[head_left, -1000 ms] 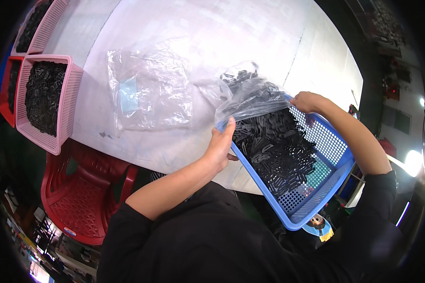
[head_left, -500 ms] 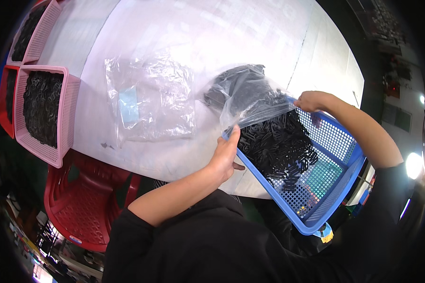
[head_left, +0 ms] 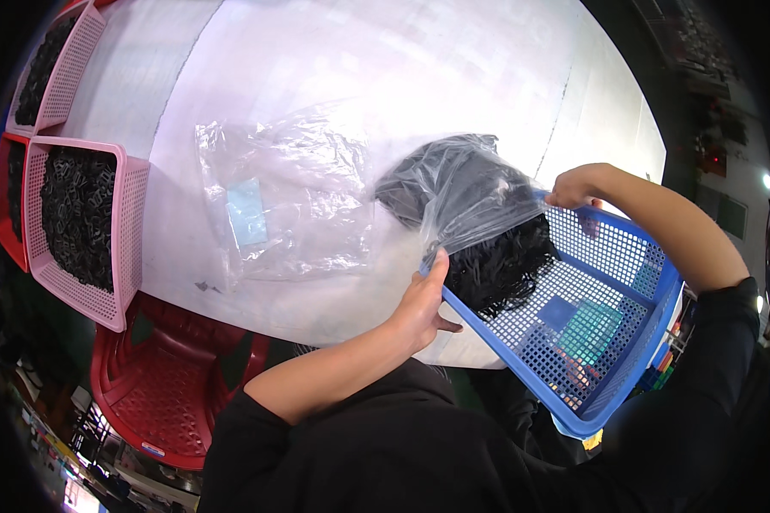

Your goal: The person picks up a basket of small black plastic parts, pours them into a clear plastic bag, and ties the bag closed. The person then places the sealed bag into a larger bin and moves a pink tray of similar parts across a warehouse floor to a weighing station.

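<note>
A blue perforated plastic basket (head_left: pixel 530 389) is tilted over the table's near edge, between my two hands. Inside its far end lies a heap of small black plastic pieces (head_left: pixel 500 274). The mouth of a clear plastic bag (head_left: pixel 479 201) is pulled over that end, and black pieces bulge in the bag on the table. My left hand (head_left: pixel 421 303) grips the basket's left rim together with the bag's edge, thumb on top. At the far right corner, my right hand (head_left: pixel 577 186) is closed on the rim and the bag's other edge.
Another clear plastic bag (head_left: pixel 316 197) lies flat on the white table (head_left: pixel 385 68), with a light-blue slip (head_left: pixel 246 211) in it. Pink baskets (head_left: pixel 128 231) of black pieces stand at the left, beside a red basket (head_left: pixel 8 248). A red plastic chair (head_left: pixel 158 389) stands at the near left.
Black pieces have slid down the basket toward the bag, baring more of its mesh floor. The bag looks fuller. Both hands keep their grip.
</note>
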Motion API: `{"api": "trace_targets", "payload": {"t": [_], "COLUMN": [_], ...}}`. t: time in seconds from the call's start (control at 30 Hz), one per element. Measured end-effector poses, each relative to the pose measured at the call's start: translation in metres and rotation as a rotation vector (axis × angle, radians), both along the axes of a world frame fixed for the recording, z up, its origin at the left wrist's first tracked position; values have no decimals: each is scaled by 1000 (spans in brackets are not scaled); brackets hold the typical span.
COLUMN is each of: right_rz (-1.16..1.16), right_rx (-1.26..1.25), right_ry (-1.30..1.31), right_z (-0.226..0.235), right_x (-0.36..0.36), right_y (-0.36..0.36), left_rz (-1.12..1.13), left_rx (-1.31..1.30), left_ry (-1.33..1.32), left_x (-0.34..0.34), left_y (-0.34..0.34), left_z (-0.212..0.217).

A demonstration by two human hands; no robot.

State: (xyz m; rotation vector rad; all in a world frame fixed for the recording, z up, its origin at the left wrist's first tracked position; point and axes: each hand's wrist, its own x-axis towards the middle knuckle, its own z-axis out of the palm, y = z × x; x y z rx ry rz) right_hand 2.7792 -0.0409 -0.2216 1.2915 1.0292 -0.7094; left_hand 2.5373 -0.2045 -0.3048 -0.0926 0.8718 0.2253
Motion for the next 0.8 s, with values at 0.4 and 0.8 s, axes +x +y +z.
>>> {"api": "trace_targets", "payload": {"t": [0.4,0.8], "right_rz": [-94,-102], "right_rx": [-12,-37], "right_ry": [-7,-22], "right_z": [1,0], "right_x": [2,15], "right_y": [14,5], "left_rz": [1,-35], "left_rx": [-3,17], "left_ry": [43,-97], "left_x": [5,11], "left_y": [6,-6], "left_z": [-1,-21]}}
